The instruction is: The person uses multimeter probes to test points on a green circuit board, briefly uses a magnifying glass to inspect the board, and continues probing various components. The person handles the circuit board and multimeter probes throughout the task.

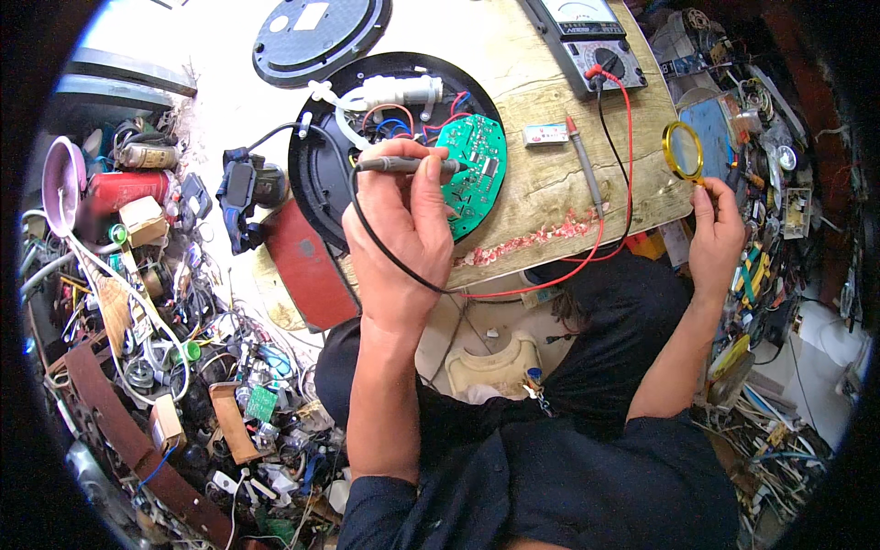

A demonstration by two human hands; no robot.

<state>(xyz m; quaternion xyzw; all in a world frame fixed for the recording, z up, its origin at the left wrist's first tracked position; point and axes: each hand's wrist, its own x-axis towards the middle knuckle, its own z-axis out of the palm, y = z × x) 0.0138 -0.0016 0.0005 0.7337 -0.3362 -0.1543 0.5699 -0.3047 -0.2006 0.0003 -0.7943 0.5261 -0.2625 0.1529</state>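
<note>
"Where is the board?"

"Taking the view as a clock face, the board (477, 197) is just past 12, over the right side of a round black housing (307, 179) on the table (536, 82)."

"And the hands?"

"The left hand (401, 220), at 11, pinches a dark probe (394, 165) between thumb and fingers, its tip aimed toward 3 o'clock, at the board. I cannot tell whether they touch. The right hand (718, 229), at 2, pinches the handle of a yellow-rimmed magnifier (685, 151), well apart from the board."

"How is this best done?"

"In my judgement, with the wrist steady and the tip on one point only, since the contacts sit close together. The probe's black lead crosses the hand, so keep it slack. The magnifier would help only if brought over the board."

"What does the board look like?"

"Green and rounded, dotted with pale solder points and small dark parts. The hand hides its lower left edge. Red and blue wires (392, 124) lie beside it, toward 11."
</note>
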